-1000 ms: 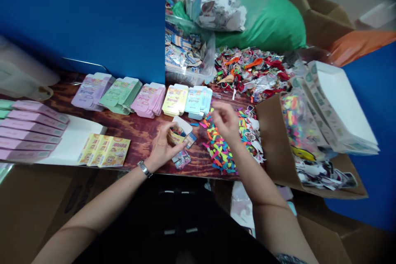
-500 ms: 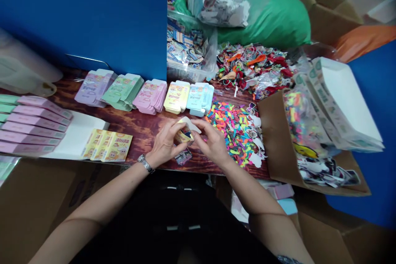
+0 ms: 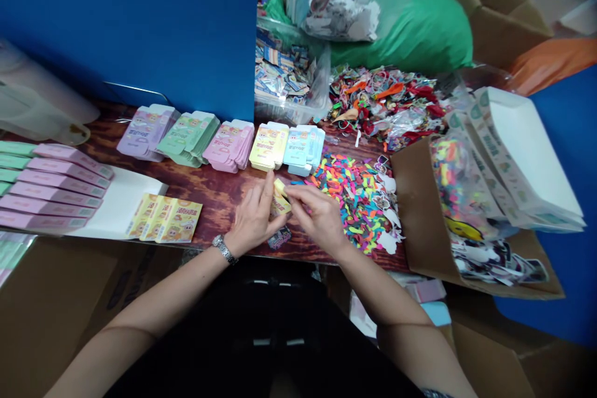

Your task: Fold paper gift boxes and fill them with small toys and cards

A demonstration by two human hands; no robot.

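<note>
My left hand (image 3: 253,216) holds a small yellow box (image 3: 280,202) between thumb and fingers, its index finger raised along the box's side. At the box's upper end, my right hand (image 3: 318,214) has its thumb and fingertips pinched together by the pale yellow flap. Whatever is between those fingertips is too small to make out. A small dark printed piece (image 3: 280,238) lies on the table just below the box. To the right of my right hand spreads a pile of small bright coloured pieces (image 3: 349,193), with white cut-out pieces (image 3: 390,217) along its right edge.
Flat cartons stand in purple, green, pink, yellow (image 3: 269,144) and blue stacks along the back. Several yellow boxes (image 3: 180,220) and pink boxes (image 3: 51,193) lie at left. A cardboard box (image 3: 422,211) bounds the right side; a clear tub (image 3: 291,109) and green bag (image 3: 420,25) sit behind.
The white flap that stood open on the box is now folded in, showing yellow. My right hand's fingertips have shifted slightly left along its top, and my left index finger has straightened upward.
</note>
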